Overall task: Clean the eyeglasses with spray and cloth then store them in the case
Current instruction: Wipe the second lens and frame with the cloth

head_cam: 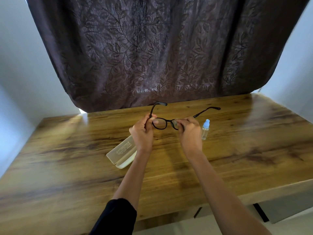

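1. Wooden table (67, 158): a glossy top with dark grain streaks; window light glares at its far left corner.
2. Eyeglasses (169, 120): black round frame, held in the air above the middle of the table, both temples unfolded and pointing toward the table's far edge.
3. Left hand (143, 133): fingers curled round the frame at the left hinge, gripping it firmly above the table.
4. Right hand (189, 131): thumb and fingers pinch a small grey cloth (174, 122) against the right lens; the cloth is mostly hidden by the fingers.
5. Spray bottle (205, 129): clear, with a pale blue cap, upright on the table just right of the right hand and untouched.
6. Eyeglasses case (122, 152): a translucent printed lid over a cream base, lying on the table under the left wrist; whether it is latched cannot be told.
7. Curtain (152, 48): dark brown with an embossed leaf pattern, hanging behind the table's far edge.
8. Walls (15, 56): pale blue-grey, on either side of the table.
9. Drawer front (284, 209): grey, under the table's near right edge.
10. Sleeve (116, 216): black, on the left upper arm, at the table's near edge.
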